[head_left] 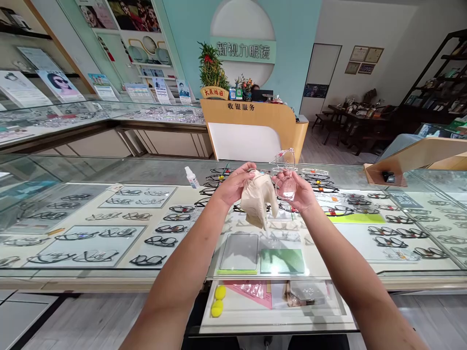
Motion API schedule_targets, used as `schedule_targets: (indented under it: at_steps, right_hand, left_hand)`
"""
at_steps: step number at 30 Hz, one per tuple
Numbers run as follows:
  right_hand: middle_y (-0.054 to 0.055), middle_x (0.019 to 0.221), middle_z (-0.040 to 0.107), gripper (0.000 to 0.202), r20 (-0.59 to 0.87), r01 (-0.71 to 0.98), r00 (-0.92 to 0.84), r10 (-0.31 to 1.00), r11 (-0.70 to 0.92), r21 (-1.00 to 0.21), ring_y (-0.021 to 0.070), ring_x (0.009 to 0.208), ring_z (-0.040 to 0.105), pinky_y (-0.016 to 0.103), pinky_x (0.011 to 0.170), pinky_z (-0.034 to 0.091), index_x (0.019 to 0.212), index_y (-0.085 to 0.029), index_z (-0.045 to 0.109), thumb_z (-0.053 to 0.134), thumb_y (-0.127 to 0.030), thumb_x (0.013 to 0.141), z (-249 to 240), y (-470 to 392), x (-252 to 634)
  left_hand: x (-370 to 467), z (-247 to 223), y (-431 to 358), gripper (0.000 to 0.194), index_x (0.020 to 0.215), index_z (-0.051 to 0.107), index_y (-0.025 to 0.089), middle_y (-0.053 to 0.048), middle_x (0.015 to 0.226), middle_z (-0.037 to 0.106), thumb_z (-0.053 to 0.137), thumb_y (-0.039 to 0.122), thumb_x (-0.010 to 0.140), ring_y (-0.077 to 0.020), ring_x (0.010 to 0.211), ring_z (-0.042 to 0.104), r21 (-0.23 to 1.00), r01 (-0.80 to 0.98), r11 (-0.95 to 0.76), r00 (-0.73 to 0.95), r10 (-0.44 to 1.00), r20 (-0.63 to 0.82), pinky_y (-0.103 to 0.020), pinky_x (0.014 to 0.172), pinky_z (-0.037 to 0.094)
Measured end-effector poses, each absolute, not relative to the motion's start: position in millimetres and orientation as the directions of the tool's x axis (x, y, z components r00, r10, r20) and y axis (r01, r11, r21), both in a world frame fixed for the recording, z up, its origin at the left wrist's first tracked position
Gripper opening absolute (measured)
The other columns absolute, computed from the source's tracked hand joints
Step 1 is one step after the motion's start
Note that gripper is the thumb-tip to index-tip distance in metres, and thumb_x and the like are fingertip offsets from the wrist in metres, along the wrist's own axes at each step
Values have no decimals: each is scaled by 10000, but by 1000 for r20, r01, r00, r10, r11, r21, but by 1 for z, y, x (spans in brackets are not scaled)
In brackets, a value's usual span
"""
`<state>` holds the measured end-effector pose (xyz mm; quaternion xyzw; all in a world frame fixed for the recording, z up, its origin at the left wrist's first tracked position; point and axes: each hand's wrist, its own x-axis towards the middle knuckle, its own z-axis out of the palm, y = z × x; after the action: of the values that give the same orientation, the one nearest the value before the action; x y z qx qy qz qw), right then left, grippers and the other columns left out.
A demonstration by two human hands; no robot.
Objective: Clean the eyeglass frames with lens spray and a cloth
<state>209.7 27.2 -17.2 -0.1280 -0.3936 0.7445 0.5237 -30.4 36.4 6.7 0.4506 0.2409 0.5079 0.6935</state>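
Note:
Above the glass display counter, my left hand is closed on a cream cloth that hangs down in folds. Beside it, my right hand grips a pair of clear-framed glasses, held turned on end with one lens above the other. The cloth is close to the lower lens; whether they touch I cannot tell. Behind my left hand, a small white spray bottle stands on the glass top.
Rows of spectacles lie under the counter glass. An open drawer below holds yellow round items and packets. A wooden stand is at the right. A reception desk stands beyond.

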Motion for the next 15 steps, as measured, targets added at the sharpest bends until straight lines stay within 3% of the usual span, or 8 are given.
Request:
schedule_targets:
  at_steps: [3, 9, 12, 15]
  right_hand:
    - [14, 964, 771, 312, 222, -652, -425, 878, -127, -747, 249, 1114, 777, 340, 771, 621, 892, -275, 681, 939, -443, 847, -18, 27, 211]
    - [0, 921, 762, 417, 260, -632, -463, 847, -111, -767, 223, 1013, 777, 354, 914, 628, 866, -266, 697, 1026, -492, 746, -14, 23, 207]
    - [-15, 901, 745, 417, 263, -661, -422, 868, -95, -745, 209, 979, 768, 348, 912, 629, 858, -274, 694, 1022, -506, 748, -12, 21, 206]
    - [-4, 894, 727, 441, 253, -644, -411, 876, -82, -760, 243, 1007, 765, 395, 917, 633, 834, -284, 660, 1006, -541, 741, -12, 20, 205]
  left_hand:
    - [-30, 7, 37, 493, 1069, 640, 203, 40, 797, 701, 934, 200, 673, -127, 619, 654, 852, -517, 82, 334, 936, 113, -226, 573, 500]
    - [-35, 8, 41, 426, 996, 660, 192, 41, 794, 650, 835, 162, 608, -117, 598, 593, 837, -543, 73, 335, 932, 136, -239, 558, 486]
    - [-41, 7, 40, 390, 976, 692, 186, 27, 809, 653, 883, 222, 637, -111, 578, 564, 913, -395, 103, 423, 902, 81, -234, 524, 438]
    - [-40, 6, 36, 428, 1062, 739, 205, -4, 876, 693, 965, 398, 754, -139, 656, 612, 980, -186, 65, 486, 873, 34, -233, 569, 454]
